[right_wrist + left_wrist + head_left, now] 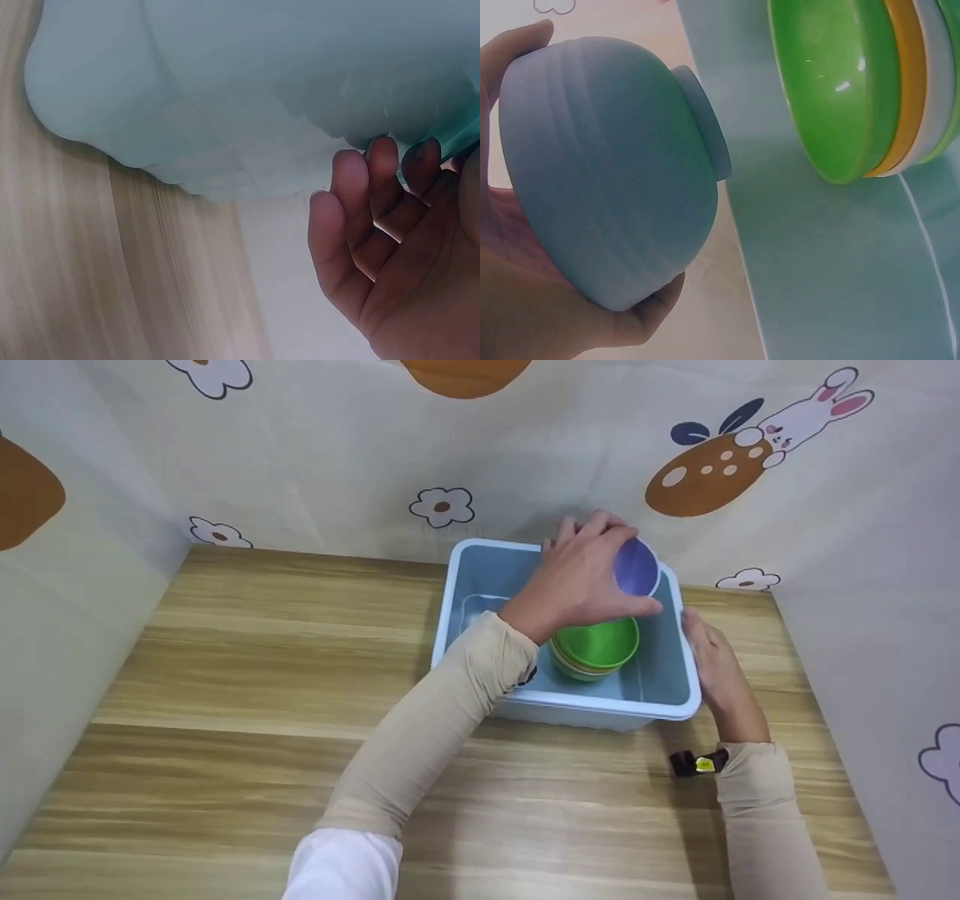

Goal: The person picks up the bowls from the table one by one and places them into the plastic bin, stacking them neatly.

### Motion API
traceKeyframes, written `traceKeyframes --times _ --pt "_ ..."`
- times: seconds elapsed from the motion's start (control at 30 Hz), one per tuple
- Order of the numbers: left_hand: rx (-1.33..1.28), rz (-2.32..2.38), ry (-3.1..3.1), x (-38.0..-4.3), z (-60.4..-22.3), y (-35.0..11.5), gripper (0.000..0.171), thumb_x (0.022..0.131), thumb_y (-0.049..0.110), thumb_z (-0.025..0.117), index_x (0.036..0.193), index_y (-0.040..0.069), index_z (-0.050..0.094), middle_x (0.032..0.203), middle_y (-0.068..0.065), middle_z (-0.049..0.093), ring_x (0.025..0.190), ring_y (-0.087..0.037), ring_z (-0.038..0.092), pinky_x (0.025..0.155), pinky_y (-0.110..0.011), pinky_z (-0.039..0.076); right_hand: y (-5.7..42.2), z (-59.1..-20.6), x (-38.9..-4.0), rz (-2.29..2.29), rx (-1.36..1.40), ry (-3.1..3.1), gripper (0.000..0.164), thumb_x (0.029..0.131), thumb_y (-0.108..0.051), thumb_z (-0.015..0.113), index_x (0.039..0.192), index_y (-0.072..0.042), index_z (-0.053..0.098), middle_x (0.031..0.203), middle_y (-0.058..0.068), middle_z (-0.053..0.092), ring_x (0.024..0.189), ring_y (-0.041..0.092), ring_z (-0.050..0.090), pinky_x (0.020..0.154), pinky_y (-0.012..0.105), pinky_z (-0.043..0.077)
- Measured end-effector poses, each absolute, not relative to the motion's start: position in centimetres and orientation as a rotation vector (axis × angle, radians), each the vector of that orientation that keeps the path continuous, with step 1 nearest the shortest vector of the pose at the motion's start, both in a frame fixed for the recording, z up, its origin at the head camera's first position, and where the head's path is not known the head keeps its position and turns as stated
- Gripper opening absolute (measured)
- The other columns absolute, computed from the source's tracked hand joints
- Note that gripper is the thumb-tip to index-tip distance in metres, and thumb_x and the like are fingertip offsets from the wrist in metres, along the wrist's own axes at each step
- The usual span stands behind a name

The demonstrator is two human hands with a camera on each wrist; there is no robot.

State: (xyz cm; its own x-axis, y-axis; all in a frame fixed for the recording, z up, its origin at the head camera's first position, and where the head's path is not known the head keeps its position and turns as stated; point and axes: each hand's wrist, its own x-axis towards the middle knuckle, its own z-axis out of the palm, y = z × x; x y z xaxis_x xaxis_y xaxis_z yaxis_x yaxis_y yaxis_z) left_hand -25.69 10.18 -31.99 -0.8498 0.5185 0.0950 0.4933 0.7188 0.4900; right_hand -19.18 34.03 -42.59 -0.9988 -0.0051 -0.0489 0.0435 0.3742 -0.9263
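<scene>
My left hand [581, 577] is over the light blue plastic tub [570, 701] and grips a purple-blue bowl [637, 568] by its rim. The bowl is tipped on its side; the left wrist view shows its rounded outside [615, 172] and its foot, with thumb and fingers on opposite sides. Inside the tub a stack of bowls [598, 645] stands just below that hand, the green one uppermost, with orange, white and green edges beneath. My right hand [716, 667] rests at the tub's right outer side, its fingers loosely bent against the wall [247, 112].
The tub stands on a wood-grain table [262, 660], close to the back cloth [315, 472] printed with flowers and a rabbit. More pale cloth [885, 607] bounds the right side, not far from my right arm.
</scene>
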Motion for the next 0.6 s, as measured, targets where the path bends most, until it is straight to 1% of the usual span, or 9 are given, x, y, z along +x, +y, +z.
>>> traceKeyframes --times 0.13,0.2,0.37,0.47,0.6 --pt "0.863 0.832 2.848 -25.8 -32.4 10.0 0.093 0.076 0.072 0.071 0.154 0.03 0.044 0.157 0.009 0.041 0.136 -0.021 0.038 0.11 -0.046 0.041 33.8 -42.6 -19.3 -1.768 0.069 2.536 0.06 0.11 -0.048 0.024 0.119 -0.003 0.064 0.087 -0.013 0.076 0.078 0.009 0.074 0.07 0.028 0.061" --pt "0.864 0.863 2.839 -25.9 -32.6 10.0 0.092 0.076 0.072 0.071 0.154 0.03 0.044 0.157 0.009 0.041 0.136 -0.021 0.038 0.11 -0.044 0.041 33.8 -42.6 -19.3 -1.769 0.081 2.53 0.061 0.109 -0.049 0.025 0.119 -0.004 0.064 0.087 -0.013 0.076 0.078 0.009 0.074 0.07 0.028 0.061" --pt "0.86 0.925 2.812 -25.8 -32.9 9.8 0.09 0.076 0.07 0.071 0.153 0.032 0.045 0.156 0.009 0.043 0.135 -0.018 0.038 0.11 -0.039 0.041 33.8 -42.5 -19.3 -1.739 0.11 2.542 0.064 0.108 -0.053 0.025 0.12 -0.003 0.063 0.087 -0.015 0.074 0.078 0.007 0.073 0.071 0.028 0.061" --pt "0.879 0.935 2.787 -25.6 -33.0 9.8 0.089 0.077 0.07 0.071 0.153 0.032 0.046 0.155 0.009 0.043 0.134 -0.018 0.038 0.109 -0.037 0.042 33.9 -42.7 -19.3 -1.721 0.127 2.562 0.064 0.109 -0.051 0.024 0.119 -0.002 0.064 0.084 -0.017 0.073 0.077 0.005 0.072 0.07 0.026 0.06" --pt "0.89 0.94 2.758 -25.5 -33.3 9.9 0.088 0.076 0.069 0.072 0.152 0.031 0.047 0.154 0.008 0.045 0.132 -0.017 0.039 0.106 -0.036 0.044 34.1 -42.8 -19.3 -1.687 0.132 2.578 0.065 0.109 -0.051 0.022 0.121 -0.001 0.063 0.084 -0.019 0.072 0.078 0.004 0.071 0.071 0.024 0.059"
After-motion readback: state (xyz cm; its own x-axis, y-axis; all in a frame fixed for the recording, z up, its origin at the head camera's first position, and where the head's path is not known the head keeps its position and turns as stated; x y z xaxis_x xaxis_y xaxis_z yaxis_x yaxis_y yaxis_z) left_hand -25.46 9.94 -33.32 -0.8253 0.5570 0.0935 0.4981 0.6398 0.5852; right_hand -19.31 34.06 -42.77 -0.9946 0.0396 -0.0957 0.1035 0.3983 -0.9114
